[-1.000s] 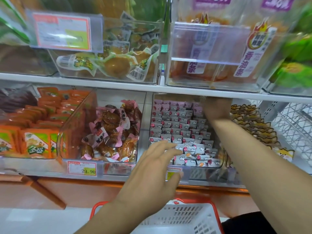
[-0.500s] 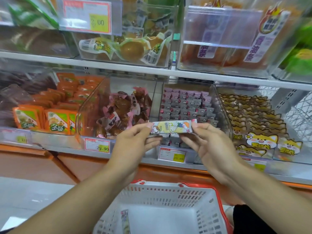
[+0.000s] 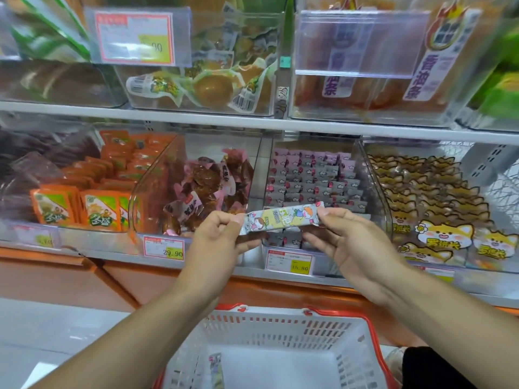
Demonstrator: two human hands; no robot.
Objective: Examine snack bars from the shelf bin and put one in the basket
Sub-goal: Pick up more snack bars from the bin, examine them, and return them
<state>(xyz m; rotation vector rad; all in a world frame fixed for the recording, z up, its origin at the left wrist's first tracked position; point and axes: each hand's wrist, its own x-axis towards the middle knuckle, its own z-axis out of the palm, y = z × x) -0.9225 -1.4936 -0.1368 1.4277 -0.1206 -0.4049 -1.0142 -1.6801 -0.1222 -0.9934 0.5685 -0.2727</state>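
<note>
store shelving fills the background, clear bins on two levels. snack bar (image 3: 281, 221) held level in front of the lower shelf, above the basket (image 3: 283, 329). my left hand (image 3: 217, 242) pinches its left end between thumb and curled fingers; my right hand (image 3: 352, 242) pinches its right end the same way. wrapper pale yellow with cartoon children. just behind it, the shelf bin (image 3: 314, 181) of small pink and grey wrapped bars, price tag (image 3: 289, 262) reading 15.80 on its front. left of that bin, pink-wrapped brown snacks (image 3: 207, 189) over a 29.90 tag; further left, orange packets (image 3: 81, 203). right of it, fox-face packs (image 3: 438, 220). basket white with a red rim, one bar (image 3: 215, 370) lying inside near its left wall.
</note>
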